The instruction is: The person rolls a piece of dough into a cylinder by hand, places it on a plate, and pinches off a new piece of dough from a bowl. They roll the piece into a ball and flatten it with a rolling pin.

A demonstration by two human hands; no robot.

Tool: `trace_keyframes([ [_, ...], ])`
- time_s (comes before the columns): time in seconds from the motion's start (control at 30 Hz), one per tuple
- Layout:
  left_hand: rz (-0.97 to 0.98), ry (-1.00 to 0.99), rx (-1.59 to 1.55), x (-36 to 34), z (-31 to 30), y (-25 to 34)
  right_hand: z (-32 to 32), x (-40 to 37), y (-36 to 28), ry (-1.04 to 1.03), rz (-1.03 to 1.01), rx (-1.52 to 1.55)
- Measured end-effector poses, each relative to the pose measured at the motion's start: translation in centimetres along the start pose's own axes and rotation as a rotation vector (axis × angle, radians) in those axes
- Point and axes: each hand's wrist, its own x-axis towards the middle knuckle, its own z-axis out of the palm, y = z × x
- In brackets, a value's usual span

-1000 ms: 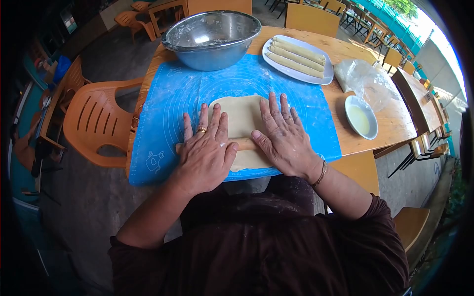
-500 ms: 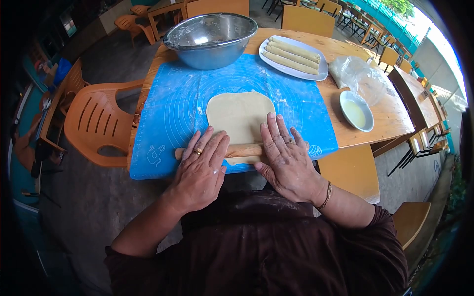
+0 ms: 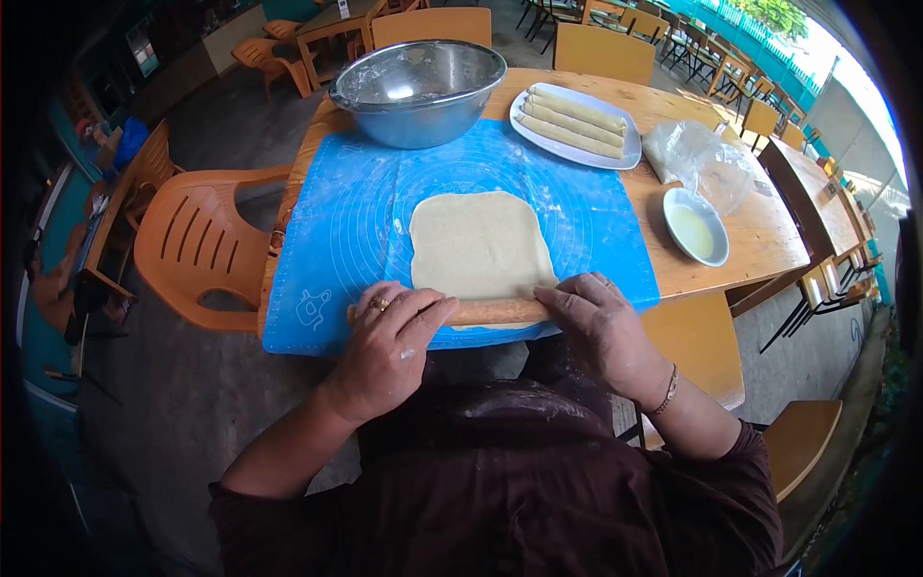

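Observation:
A wooden rolling pin [image 3: 500, 311] lies across the near end of a flat, roughly square sheet of dough [image 3: 478, 245]. My left hand [image 3: 389, 346] curls its fingers over the pin's left end, a ring showing on one finger. On the right end, my right hand [image 3: 606, 332] has its fingers bent round the pin, and a bracelet sits at that wrist. Under the dough is a blue pastry mat [image 3: 336, 221] printed with circles and dusted with flour. A thin strip of dough shows on the near side of the pin.
A steel bowl [image 3: 418, 111] stands at the mat's far left. Behind the mat, a white plate [image 3: 615, 162] holds several dough rolls [image 3: 577, 117]. To the right are a clear plastic bag [image 3: 716, 168] and a small bowl of pale liquid [image 3: 694, 231]. An orange chair [image 3: 197, 236] stands left of the table.
Both hands have gone from flat, outstretched fingers on the rolling pin to fingers curled round its ends. The pin sits slightly nearer to me in the view, and more dough shows beyond it.

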Motion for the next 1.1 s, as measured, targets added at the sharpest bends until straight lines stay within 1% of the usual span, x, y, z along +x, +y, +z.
trace_keyframes([
  [0.03,0.000,-0.001,0.003,0.8,-0.7,0.3,-0.5,0.3,0.0,0.031,0.032,0.054],
  [0.07,0.026,0.089,-0.001,2.0,-1.5,0.8,-1.0,0.7,-0.2,0.093,0.020,0.044],
  [0.1,0.053,0.181,-0.004,3.1,-1.9,0.9,-1.5,1.0,-0.1,0.095,0.017,0.043],
  [0.13,0.055,0.185,0.000,4.2,-2.0,0.5,-2.1,1.1,0.1,0.113,0.088,0.020],
  [0.17,0.079,0.350,-0.005,5.5,-2.0,0.0,-2.7,1.3,0.4,0.132,0.158,-0.002],
  [0.2,0.105,0.515,-0.010,6.7,-2.1,-0.6,-3.4,1.3,0.7,0.135,0.238,0.052],
  [0.23,0.109,0.520,-0.006,7.9,-1.6,-1.6,-3.8,1.3,1.3,0.140,0.233,0.049],
  [0.3,-0.103,0.589,-0.192,9.9,0.4,-4.2,-4.5,1.1,2.6,0.206,0.488,0.093],
  [0.33,-0.097,0.595,-0.192,11.0,0.9,-5.3,-4.6,0.9,3.5,0.211,0.484,0.089],
  [0.4,-0.214,-0.012,-0.161,12.4,2.1,-7.1,-4.4,0.5,5.5,0.295,0.555,-0.006],
  [0.43,-0.210,-0.008,-0.158,12.6,3.5,-7.6,-4.3,0.3,6.1,0.300,0.552,-0.007],
  [0.5,-0.187,-0.182,-0.044,13.4,6.1,-7.7,-4.2,-0.2,6.9,0.252,0.480,-0.096],
  [0.53,-0.182,-0.174,-0.038,13.9,6.3,-7.1,-4.3,-0.2,6.8,0.260,0.473,-0.098],
  [0.6,-0.254,-0.205,0.145,14.7,6.6,-6.2,-4.1,0.2,6.6,0.139,0.468,-0.152],
  [0.63,-0.253,-0.201,0.149,15.4,6.3,-6.1,-3.9,0.5,7.0,0.143,0.464,-0.153],
  [0.7,-0.376,-0.430,0.073,16.8,5.6,-6.1,-3.0,1.0,8.1,0.156,0.409,-0.240],
  [0.87,-0.390,-0.485,-0.038,17.6,4.9,-6.7,-1.2,3.1,10.3,0.147,0.373,-0.281],
  [0.93,-0.394,-0.496,-0.075,17.9,4.4,-6.5,-0.7,3.9,11.0,0.250,0.265,-0.379],
  [0.97,-0.472,-0.501,-0.179,17.9,4.0,-6.2,-0.6,4.1,10.8,0.251,0.266,-0.377],
  [1.0,-0.551,-0.504,-0.284,17.8,3.7,-6.0,-0.4,4.3,10.4,0.315,0.219,-0.423],
  [1.03,-0.553,-0.503,-0.283,17.8,3.7,-6.1,-0.3,4.5,10.0,0.379,0.171,-0.469],
  [1.07,-0.509,-0.525,-0.261,17.8,3.7,-6.3,-0.2,4.7,9.4,0.378,0.168,-0.468],
  [1.1,-0.463,-0.547,-0.240,17.8,3.8,-6.4,-0.1,4.7,8.6,0.379,0.199,-0.373],
])
